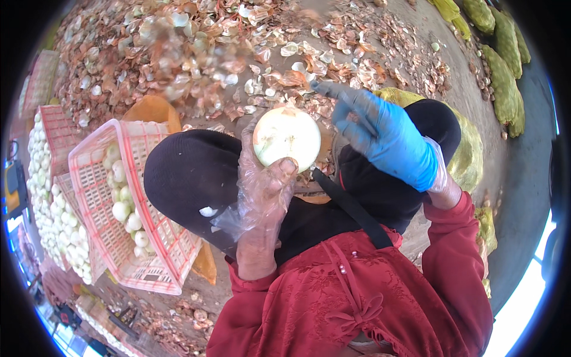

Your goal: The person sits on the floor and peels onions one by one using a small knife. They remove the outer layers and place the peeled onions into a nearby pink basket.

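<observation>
My left hand (267, 178), in a thin clear plastic glove, holds a large, pale peeled onion (287, 139) between my knees. Its thumb lies on the near side of the onion. To the right, my right hand (374, 129) wears a blue glove with dirty fingertips and is apart from the onion. Its fingers are spread and somewhat blurred, and one points up and left over the ground. No object shows plainly in the right hand; whether something small is hidden among the fingers I cannot tell.
By my left knee leans a pink-and-white plastic crate (134, 192) with peeled onions (122, 209) in it. More crates heaped with peeled onions (62, 223) stand farther left. Onion skins (178, 58) litter the ground ahead. Full yellow-green mesh sacks (502, 85) lie at the far right.
</observation>
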`<state>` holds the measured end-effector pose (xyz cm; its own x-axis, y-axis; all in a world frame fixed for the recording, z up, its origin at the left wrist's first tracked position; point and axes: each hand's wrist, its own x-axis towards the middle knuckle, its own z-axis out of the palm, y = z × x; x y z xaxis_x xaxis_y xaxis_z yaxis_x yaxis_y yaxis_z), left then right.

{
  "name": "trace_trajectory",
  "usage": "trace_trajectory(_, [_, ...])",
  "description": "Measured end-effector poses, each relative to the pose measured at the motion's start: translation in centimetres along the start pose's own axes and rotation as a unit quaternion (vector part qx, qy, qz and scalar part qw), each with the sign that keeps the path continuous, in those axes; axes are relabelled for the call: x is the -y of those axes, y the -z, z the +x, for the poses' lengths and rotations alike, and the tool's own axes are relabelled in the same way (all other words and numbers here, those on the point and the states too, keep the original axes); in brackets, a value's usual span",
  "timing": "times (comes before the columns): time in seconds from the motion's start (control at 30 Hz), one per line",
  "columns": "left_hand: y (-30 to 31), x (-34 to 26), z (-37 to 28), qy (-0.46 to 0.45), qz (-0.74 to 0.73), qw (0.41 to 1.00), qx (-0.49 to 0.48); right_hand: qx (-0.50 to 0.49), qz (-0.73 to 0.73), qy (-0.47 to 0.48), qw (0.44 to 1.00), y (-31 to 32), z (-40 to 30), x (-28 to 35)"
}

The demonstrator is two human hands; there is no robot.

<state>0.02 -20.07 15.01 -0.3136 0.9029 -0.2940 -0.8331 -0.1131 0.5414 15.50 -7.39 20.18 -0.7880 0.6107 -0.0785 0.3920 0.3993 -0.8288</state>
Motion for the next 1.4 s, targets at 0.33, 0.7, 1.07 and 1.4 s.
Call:
trace_trajectory(0.33, [-1.1,-0.2,0.0,-0.006,0.06,0.996,0.064,0.13,-0.127,-0.033,0.983,-0.6,-0.1,1.2])
trace_trajectory(0.7, [-0.3,0.2,0.1,-0.029,0.047,0.998,0.038,0.041,0.152,-0.167,0.973,0.7,1.1,2.2])
trace_trajectory(1.07, [-0.6,0.1,-0.1,-0.025,0.055,0.998,0.025,-0.01,0.03,-0.085,0.996,0.3,1.7,1.5])
trace_trajectory(1.4, [2.5,0.4,-0.8,0.059,-0.096,0.991,-0.072,-0.085,-0.044,-0.022,0.995,0.5,1.2,-1.0])
